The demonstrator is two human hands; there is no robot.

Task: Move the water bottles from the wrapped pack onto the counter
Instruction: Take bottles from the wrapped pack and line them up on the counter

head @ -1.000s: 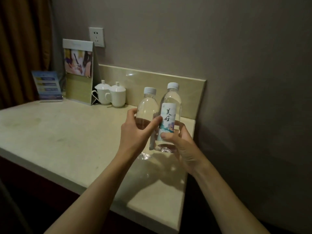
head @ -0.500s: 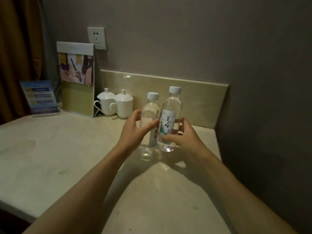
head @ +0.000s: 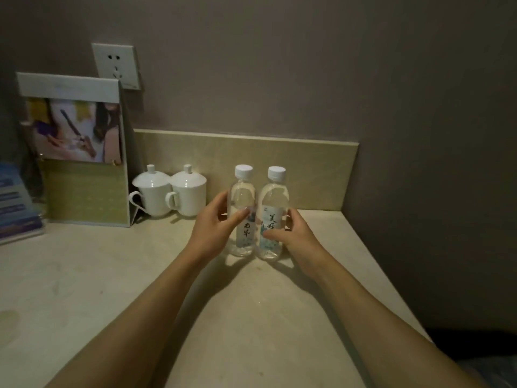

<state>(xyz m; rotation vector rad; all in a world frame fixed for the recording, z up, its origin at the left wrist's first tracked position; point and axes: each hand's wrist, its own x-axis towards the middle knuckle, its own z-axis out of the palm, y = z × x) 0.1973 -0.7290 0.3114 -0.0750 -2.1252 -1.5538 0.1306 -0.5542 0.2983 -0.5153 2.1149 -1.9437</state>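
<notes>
Two clear water bottles with white caps stand upright side by side on the beige counter [head: 84, 289], near the back splash. My left hand [head: 212, 231] wraps around the left bottle [head: 242, 197], thumb across its front. The right bottle [head: 274, 203], with a white label facing me, is held low down by my right hand [head: 293, 233]. Both bottle bases rest on the counter. The wrapped pack is not in view.
Two white lidded cups [head: 170, 191] stand just left of the bottles. Further left are a standing display card [head: 75, 147] and a blue leaflet holder [head: 14, 203]. A wall socket [head: 116, 65] is above. The counter ends at the wall on the right.
Both bottles were held raised above the counter a second ago; they have moved back toward the splash and down, and now stand on the counter with my hands still around them.
</notes>
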